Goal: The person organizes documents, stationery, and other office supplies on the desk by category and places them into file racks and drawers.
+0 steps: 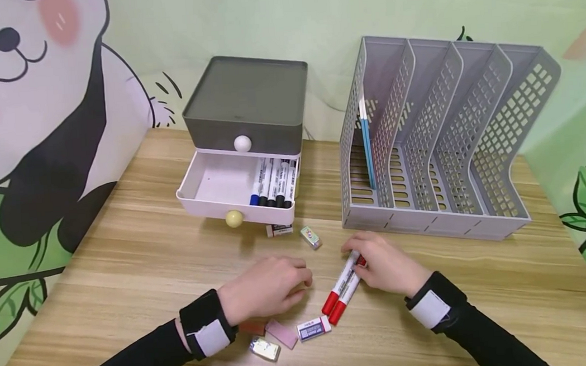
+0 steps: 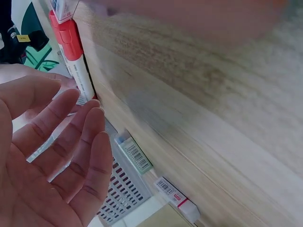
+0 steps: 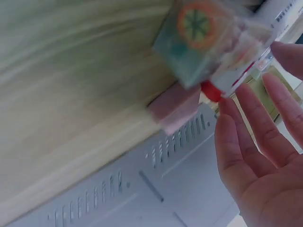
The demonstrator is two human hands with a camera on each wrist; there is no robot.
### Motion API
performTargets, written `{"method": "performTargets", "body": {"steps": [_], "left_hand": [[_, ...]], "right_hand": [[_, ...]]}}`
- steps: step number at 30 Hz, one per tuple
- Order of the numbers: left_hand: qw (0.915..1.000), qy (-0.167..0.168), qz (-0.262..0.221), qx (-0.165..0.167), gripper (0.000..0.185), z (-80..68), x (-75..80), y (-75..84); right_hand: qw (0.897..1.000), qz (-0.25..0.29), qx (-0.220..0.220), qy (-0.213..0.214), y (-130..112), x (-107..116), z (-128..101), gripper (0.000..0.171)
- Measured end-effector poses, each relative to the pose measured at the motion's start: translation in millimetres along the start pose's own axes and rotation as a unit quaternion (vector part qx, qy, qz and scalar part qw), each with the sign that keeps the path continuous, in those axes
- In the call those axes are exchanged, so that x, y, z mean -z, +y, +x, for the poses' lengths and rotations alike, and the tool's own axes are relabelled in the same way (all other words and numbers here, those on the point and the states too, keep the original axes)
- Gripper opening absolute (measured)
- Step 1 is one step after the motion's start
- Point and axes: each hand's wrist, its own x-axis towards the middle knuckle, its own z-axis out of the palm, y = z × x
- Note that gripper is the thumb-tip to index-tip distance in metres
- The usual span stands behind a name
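Note:
Two whiteboard markers with red caps lie side by side on the table. My right hand holds their far ends, index finger on one side and thumb on the other. In the right wrist view, this hand's fingers are only slightly bent beside a white marker barrel. Left of the markers is my left hand, palm turned inward, fingers loosely bent around nothing. Near it are a white eraser with a blue label, a pink eraser, a reddish eraser and a small pale eraser.
Behind stands a grey drawer box with its white lower drawer pulled out, several markers inside. A patterned eraser and another eraser lie before it. At right stands a grey file rack with a thin blue item.

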Motion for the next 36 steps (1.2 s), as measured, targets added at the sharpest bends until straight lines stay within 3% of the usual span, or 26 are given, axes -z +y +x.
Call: {"method": "performTargets", "body": {"steps": [9, 14, 23, 29, 36], "left_hand": [[0.9997, 0.002, -0.022, 0.011, 0.008, -0.4, 2.5, 0.3], [0.9995, 0.015, -0.017, 0.021, 0.003, -0.9, 7.0, 0.1], [0.999, 0.036, -0.021, 0.019, 0.012, -2.2, 13.8, -3.2], [0.9984, 0.046, -0.018, 0.029, 0.005, -4.1, 20.0, -9.4], [0.9959, 0.058, -0.04, 0.056, 0.006, -6.6, 34.3, -12.9]], "right_hand": [[1.0, -0.001, 0.011, -0.01, -5, -8, 12, 0.026], [1.0, 0.009, 0.021, -0.012, -8, -13, 17, 0.023], [1.0, -0.001, 0.02, -0.003, -4, -12, 19, 0.026], [0.999, -0.001, 0.036, 0.003, -2, -15, 20, 0.025], [0.999, 0.048, 0.02, 0.002, -4, -8, 21, 0.023]]}}
